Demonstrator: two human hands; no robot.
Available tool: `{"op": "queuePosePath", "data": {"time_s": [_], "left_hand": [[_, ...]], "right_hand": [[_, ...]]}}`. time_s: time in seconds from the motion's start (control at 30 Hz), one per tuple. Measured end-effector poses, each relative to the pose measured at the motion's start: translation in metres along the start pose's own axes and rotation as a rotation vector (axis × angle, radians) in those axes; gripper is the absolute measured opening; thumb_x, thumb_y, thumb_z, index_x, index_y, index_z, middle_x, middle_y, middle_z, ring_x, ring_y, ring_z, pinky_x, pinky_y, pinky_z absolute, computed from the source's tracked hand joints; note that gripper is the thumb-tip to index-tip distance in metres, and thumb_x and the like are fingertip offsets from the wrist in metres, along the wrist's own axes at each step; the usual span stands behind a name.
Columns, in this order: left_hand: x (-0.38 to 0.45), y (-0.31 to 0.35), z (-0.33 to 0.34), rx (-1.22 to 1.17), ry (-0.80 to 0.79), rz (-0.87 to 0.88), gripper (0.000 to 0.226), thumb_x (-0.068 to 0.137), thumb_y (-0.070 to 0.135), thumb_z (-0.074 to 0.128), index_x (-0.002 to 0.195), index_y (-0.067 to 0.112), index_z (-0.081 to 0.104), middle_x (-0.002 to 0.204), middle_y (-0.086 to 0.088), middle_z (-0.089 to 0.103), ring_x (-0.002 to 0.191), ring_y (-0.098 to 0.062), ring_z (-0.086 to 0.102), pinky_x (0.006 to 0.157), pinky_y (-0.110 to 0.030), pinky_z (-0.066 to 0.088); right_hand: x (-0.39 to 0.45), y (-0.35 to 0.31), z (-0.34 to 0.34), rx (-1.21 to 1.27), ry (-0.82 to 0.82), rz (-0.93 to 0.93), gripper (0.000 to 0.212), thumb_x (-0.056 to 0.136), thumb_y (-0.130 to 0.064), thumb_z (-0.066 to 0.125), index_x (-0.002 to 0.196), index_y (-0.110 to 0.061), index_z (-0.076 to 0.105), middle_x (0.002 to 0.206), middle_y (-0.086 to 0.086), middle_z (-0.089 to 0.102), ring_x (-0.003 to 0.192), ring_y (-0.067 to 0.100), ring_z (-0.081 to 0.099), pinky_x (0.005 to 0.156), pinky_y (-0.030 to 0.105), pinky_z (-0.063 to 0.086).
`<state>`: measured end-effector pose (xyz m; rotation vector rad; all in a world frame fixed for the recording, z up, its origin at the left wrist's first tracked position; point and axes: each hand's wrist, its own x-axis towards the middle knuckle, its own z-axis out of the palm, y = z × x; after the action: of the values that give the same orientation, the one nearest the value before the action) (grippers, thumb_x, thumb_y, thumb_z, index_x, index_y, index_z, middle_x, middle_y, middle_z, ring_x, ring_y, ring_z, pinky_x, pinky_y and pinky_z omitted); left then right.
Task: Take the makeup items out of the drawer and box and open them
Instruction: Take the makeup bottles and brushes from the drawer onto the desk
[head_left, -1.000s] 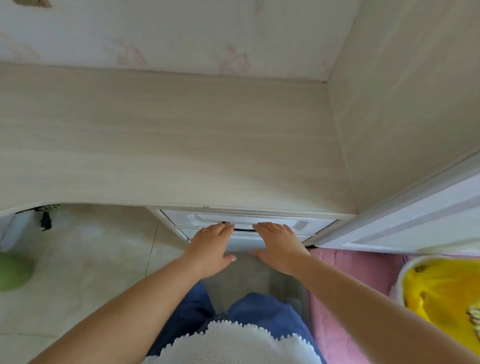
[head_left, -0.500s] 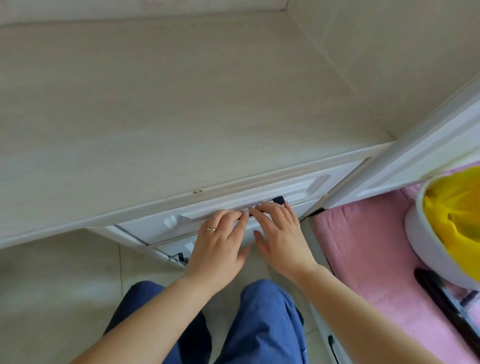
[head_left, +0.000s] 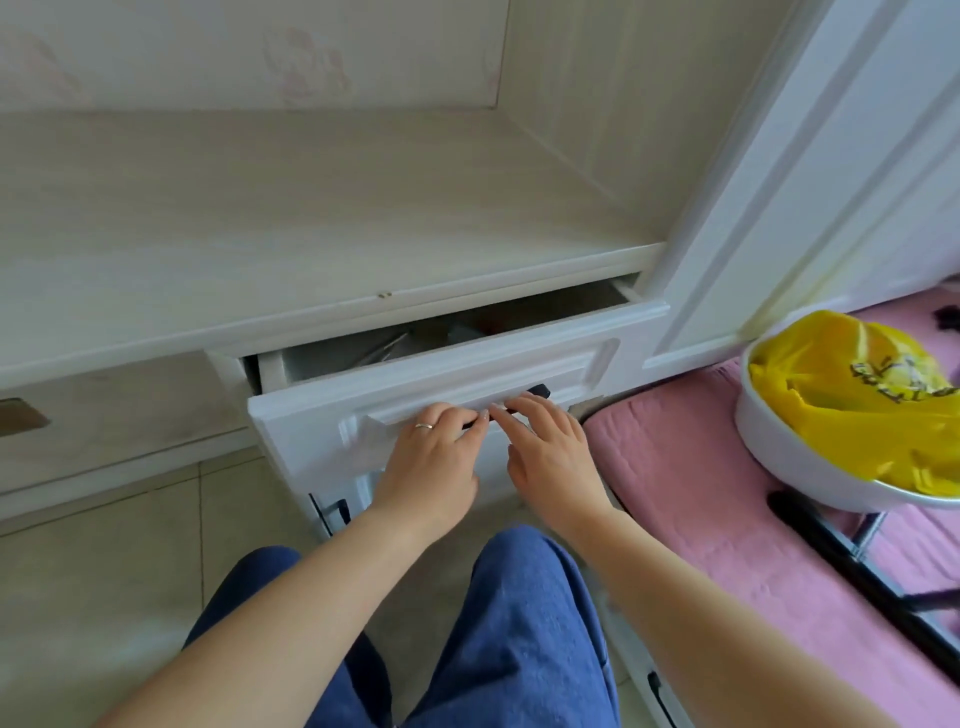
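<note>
A white drawer (head_left: 322, 415) under the pale wooden desk top (head_left: 291, 218) stands partly pulled out, with a dark gap showing dim, unclear contents (head_left: 415, 338). My left hand (head_left: 431, 457), wearing a ring, curls its fingers over the black drawer handle (head_left: 537, 391). Beside it my right hand (head_left: 550, 452) hooks its fingers on the same handle. No makeup item can be made out inside.
A white cabinet side (head_left: 769, 197) rises at the right. A pink quilted cushion (head_left: 691, 499) holds a white basin (head_left: 779, 447) with a yellow bag (head_left: 852, 395). A lower drawer with a black handle (head_left: 332, 512) sits beneath. My blue-trousered knees (head_left: 509, 623) are below.
The drawer, shut before, has slid out toward me, opening a gap under the desk top. Both hands stay on its handle; the camera has tilted up.
</note>
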<state>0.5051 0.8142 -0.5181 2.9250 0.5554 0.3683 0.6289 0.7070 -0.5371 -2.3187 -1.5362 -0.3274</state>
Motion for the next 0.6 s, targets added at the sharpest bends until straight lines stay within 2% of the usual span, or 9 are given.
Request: {"op": "queuePosePath", "data": {"time_s": [0.1, 0.2, 0.5, 0.6], "left_hand": [[-0.013, 0.011, -0.003, 0.043, 0.026, 0.063, 0.060, 0.056, 0.003, 0.075, 0.115, 0.006, 0.065, 0.104, -0.007, 0.068, 0.095, -0.030, 0.063, 0.076, -0.037, 0.056], [-0.029, 0.025, -0.004, 0.057, 0.064, 0.114, 0.059, 0.053, 0.001, 0.077, 0.111, 0.006, 0.068, 0.098, -0.007, 0.069, 0.090, -0.029, 0.065, 0.067, -0.035, 0.057], [-0.068, 0.061, -0.004, 0.086, 0.098, 0.180, 0.053, 0.056, 0.005, 0.078, 0.108, 0.008, 0.070, 0.093, -0.005, 0.070, 0.085, -0.026, 0.065, 0.060, -0.032, 0.055], [-0.071, 0.066, -0.006, 0.083, 0.047, 0.166, 0.057, 0.052, 0.010, 0.082, 0.108, 0.010, 0.070, 0.092, -0.002, 0.070, 0.084, -0.023, 0.065, 0.061, -0.032, 0.055]], "right_hand": [[-0.021, 0.002, -0.009, 0.002, 0.008, 0.002, 0.058, 0.071, -0.002, 0.068, 0.125, -0.021, 0.058, 0.122, 0.003, 0.062, 0.122, 0.026, 0.054, 0.099, 0.043, 0.044], [-0.044, 0.004, -0.015, 0.018, 0.018, -0.002, 0.061, 0.070, -0.001, 0.068, 0.126, -0.022, 0.057, 0.123, 0.002, 0.061, 0.122, 0.026, 0.053, 0.097, 0.042, 0.044], [-0.103, 0.004, -0.024, 0.044, 0.094, 0.015, 0.064, 0.072, -0.006, 0.074, 0.128, -0.025, 0.051, 0.124, 0.001, 0.060, 0.123, 0.024, 0.051, 0.097, 0.043, 0.045], [-0.106, 0.003, -0.031, 0.033, 0.079, 0.001, 0.055, 0.074, -0.007, 0.069, 0.125, -0.024, 0.056, 0.121, 0.001, 0.061, 0.119, 0.024, 0.054, 0.096, 0.043, 0.047]]}}
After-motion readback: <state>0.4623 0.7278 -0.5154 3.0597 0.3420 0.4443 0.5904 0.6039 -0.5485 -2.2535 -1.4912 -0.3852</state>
